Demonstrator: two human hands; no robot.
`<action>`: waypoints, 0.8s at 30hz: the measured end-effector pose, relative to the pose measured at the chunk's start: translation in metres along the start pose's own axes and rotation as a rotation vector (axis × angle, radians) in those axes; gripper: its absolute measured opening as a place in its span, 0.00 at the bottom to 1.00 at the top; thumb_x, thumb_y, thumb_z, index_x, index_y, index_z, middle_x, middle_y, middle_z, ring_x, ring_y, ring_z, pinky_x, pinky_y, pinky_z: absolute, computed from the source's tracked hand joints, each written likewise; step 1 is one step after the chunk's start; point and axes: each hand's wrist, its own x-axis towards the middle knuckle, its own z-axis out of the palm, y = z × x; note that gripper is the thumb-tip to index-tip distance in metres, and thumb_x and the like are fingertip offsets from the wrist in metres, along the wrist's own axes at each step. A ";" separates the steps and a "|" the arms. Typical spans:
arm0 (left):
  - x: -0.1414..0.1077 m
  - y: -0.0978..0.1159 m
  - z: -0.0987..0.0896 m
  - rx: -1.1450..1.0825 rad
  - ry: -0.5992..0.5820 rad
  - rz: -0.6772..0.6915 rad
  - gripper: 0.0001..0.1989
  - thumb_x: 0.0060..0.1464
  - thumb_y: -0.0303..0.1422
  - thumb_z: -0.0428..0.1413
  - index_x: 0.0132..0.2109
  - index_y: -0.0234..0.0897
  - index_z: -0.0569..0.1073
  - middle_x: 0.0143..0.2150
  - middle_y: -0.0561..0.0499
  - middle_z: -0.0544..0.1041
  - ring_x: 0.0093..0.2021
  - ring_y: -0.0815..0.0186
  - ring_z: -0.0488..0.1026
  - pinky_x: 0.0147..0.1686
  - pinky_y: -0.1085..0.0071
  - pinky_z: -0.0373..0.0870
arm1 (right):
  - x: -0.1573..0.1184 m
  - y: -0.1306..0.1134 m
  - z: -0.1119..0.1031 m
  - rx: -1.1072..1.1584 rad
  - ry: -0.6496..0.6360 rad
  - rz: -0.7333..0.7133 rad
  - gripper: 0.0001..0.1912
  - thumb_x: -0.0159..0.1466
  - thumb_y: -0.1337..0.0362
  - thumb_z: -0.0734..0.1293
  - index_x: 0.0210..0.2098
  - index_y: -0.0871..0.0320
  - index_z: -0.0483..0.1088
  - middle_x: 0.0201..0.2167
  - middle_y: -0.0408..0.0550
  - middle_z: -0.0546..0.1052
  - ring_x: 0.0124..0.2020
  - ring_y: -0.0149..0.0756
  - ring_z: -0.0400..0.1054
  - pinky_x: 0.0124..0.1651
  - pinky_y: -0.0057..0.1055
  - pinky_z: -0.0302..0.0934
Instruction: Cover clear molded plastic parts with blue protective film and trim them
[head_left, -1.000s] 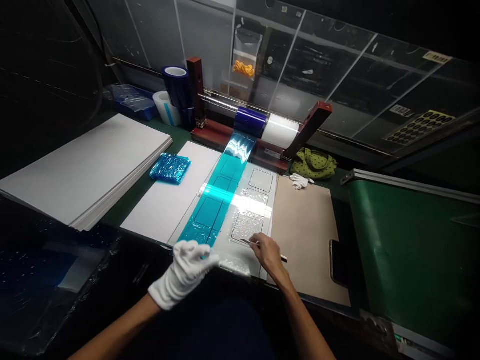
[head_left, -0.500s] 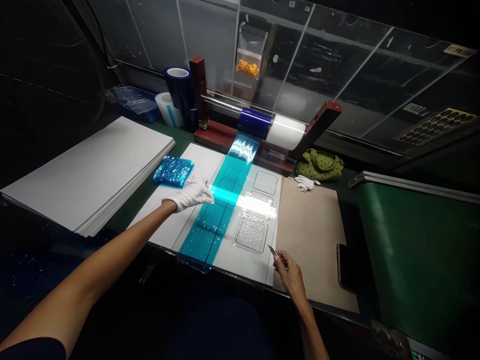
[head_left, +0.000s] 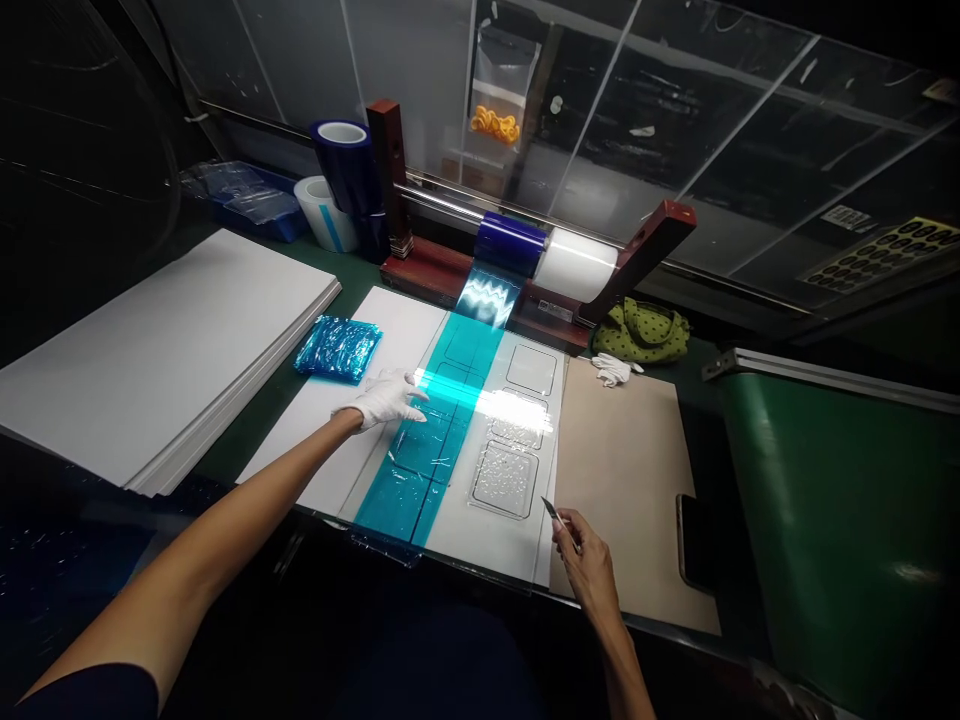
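Metal knife [head_left: 551, 509] is held in the right hand [head_left: 589, 563].

Glossy film, matt paper, painted wood
The blue film strip [head_left: 442, 410] looks like smooth, shiny plastic, and the folded blue packet [head_left: 339, 349] crinkled and glossy; the paper stack [head_left: 165, 350] is matt, the rod [head_left: 442, 205] polished metal, the white glove [head_left: 384, 398] soft cloth, the stand [head_left: 427, 268] reddish wood.

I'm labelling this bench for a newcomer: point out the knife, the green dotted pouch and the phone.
Knife [head_left: 550, 507]: head view, blade.
Green dotted pouch [head_left: 646, 338]: head view, front side.
Phone [head_left: 696, 545]: head view, dark face.
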 end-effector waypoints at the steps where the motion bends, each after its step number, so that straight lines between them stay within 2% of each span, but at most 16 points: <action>1: 0.000 0.001 -0.001 0.009 -0.016 -0.016 0.27 0.42 0.50 0.60 0.44 0.35 0.75 0.40 0.49 0.73 0.37 0.66 0.66 0.36 0.71 0.62 | 0.003 -0.002 -0.001 -0.042 0.029 -0.023 0.19 0.65 0.52 0.55 0.41 0.55 0.70 0.33 0.49 0.77 0.34 0.39 0.71 0.35 0.30 0.62; 3: -0.003 0.010 -0.001 0.038 -0.022 -0.071 0.29 0.44 0.50 0.59 0.50 0.38 0.73 0.43 0.46 0.72 0.41 0.60 0.65 0.38 0.67 0.61 | 0.012 -0.006 -0.001 -0.144 0.088 -0.092 0.16 0.65 0.56 0.55 0.40 0.55 0.71 0.38 0.50 0.76 0.38 0.39 0.71 0.36 0.29 0.61; 6: -0.020 0.044 0.011 0.064 -0.006 -0.084 0.21 0.57 0.46 0.49 0.52 0.44 0.72 0.44 0.45 0.72 0.43 0.57 0.64 0.41 0.61 0.59 | 0.035 -0.018 0.001 -0.289 0.135 -0.202 0.14 0.66 0.63 0.55 0.42 0.56 0.72 0.39 0.50 0.75 0.39 0.37 0.70 0.36 0.27 0.57; 8: -0.037 0.073 0.028 0.060 -0.055 0.002 0.17 0.60 0.43 0.44 0.49 0.47 0.74 0.43 0.46 0.72 0.42 0.59 0.65 0.40 0.63 0.59 | 0.056 -0.030 0.004 -0.374 0.125 -0.273 0.13 0.66 0.66 0.56 0.42 0.57 0.71 0.38 0.49 0.75 0.39 0.36 0.69 0.35 0.26 0.55; 10: -0.052 0.098 0.051 0.072 -0.110 0.067 0.17 0.60 0.41 0.44 0.48 0.48 0.74 0.41 0.45 0.72 0.40 0.57 0.65 0.38 0.61 0.59 | 0.079 -0.044 0.011 -0.470 0.077 -0.334 0.13 0.67 0.68 0.56 0.40 0.56 0.72 0.36 0.48 0.75 0.38 0.34 0.68 0.32 0.25 0.51; 12: -0.061 0.115 0.073 0.096 -0.141 0.079 0.17 0.59 0.40 0.45 0.51 0.46 0.72 0.43 0.41 0.72 0.40 0.55 0.66 0.37 0.59 0.58 | 0.100 -0.059 0.020 -0.589 -0.006 -0.385 0.14 0.68 0.69 0.55 0.38 0.56 0.72 0.35 0.47 0.75 0.37 0.33 0.67 0.29 0.26 0.46; 14: -0.064 0.122 0.090 0.117 -0.160 0.066 0.18 0.59 0.38 0.45 0.53 0.45 0.70 0.44 0.39 0.71 0.40 0.53 0.66 0.36 0.58 0.59 | 0.117 -0.073 0.030 -0.683 -0.084 -0.430 0.14 0.68 0.68 0.54 0.37 0.55 0.71 0.35 0.47 0.74 0.36 0.33 0.65 0.28 0.27 0.43; 16: -0.064 0.121 0.098 0.130 -0.170 0.052 0.17 0.59 0.37 0.45 0.53 0.44 0.70 0.44 0.39 0.71 0.41 0.52 0.67 0.36 0.57 0.59 | 0.128 -0.084 0.040 -0.724 -0.134 -0.471 0.15 0.69 0.68 0.54 0.37 0.55 0.71 0.35 0.47 0.74 0.36 0.33 0.64 0.27 0.28 0.41; 20: -0.062 0.117 0.100 0.136 -0.176 0.046 0.17 0.58 0.35 0.46 0.53 0.45 0.69 0.45 0.39 0.71 0.42 0.52 0.67 0.36 0.57 0.59 | 0.140 -0.097 0.051 -0.733 -0.193 -0.531 0.15 0.69 0.67 0.53 0.37 0.55 0.70 0.37 0.47 0.73 0.37 0.34 0.63 0.28 0.28 0.42; 24: -0.063 0.114 0.105 0.133 -0.178 0.046 0.17 0.59 0.35 0.47 0.54 0.46 0.69 0.47 0.39 0.71 0.44 0.52 0.68 0.38 0.55 0.61 | 0.140 -0.095 0.045 -0.752 -0.228 -0.533 0.16 0.69 0.68 0.53 0.37 0.55 0.70 0.37 0.47 0.73 0.37 0.34 0.63 0.28 0.27 0.43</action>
